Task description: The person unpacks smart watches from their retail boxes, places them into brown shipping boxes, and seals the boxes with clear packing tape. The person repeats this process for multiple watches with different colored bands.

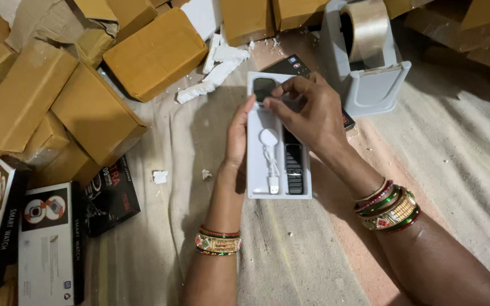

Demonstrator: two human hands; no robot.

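White tray — watch, charger, strap

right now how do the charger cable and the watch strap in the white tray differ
The charger cable is white, thin and wavy, with a round puck at the top; the watch strap is black, wide, ribbed and straight. The cable sits in the left slot, the strap in the right. Both lie lengthwise in the white tray.
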